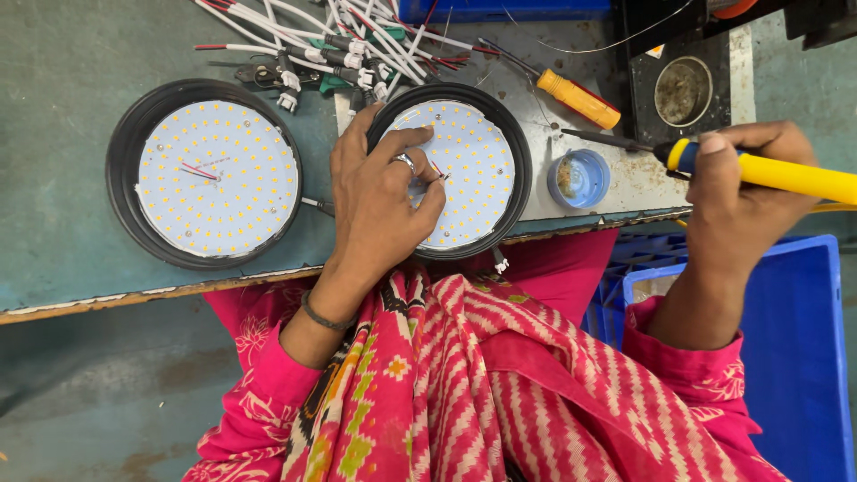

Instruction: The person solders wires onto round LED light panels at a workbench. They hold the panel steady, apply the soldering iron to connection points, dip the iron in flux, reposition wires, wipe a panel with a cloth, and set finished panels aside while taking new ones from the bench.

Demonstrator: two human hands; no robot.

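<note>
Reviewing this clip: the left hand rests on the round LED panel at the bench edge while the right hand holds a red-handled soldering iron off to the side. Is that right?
Not quite. The head view shows the soldering iron in the right hand has a yellow handle with a blue collar, not red. The rest holds: the left hand rests on the round LED panel at the bench edge.
</note>
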